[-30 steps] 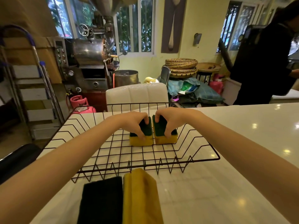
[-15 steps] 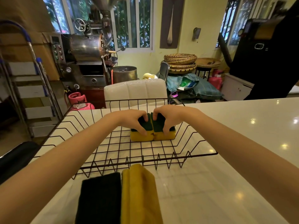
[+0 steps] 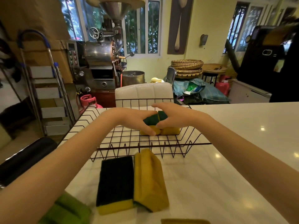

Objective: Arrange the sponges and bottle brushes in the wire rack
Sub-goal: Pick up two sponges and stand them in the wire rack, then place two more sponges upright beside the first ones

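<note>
Sponges, pair, green-topped: left sponge [image 3: 149,121] and right sponge [image 3: 171,130] now pressed flush, the gap of a second ago closed. Placement in the wire rack [image 3: 113,143] looks nearly settled. Left hand [image 3: 137,118] fingers curled on one, right hand [image 3: 176,116] fingers curled on the other. Two more sponges [image 3: 115,181] lie nearer than the fingers, outside the rack.

No legible text, labels, brands or nos. anywhere. Control panel [image 3: 72,54] on roaster: buttons and small display, too blurred to read. Tag on dark machine [image 3: 279,66] at right: blurred, unreadable.
</note>
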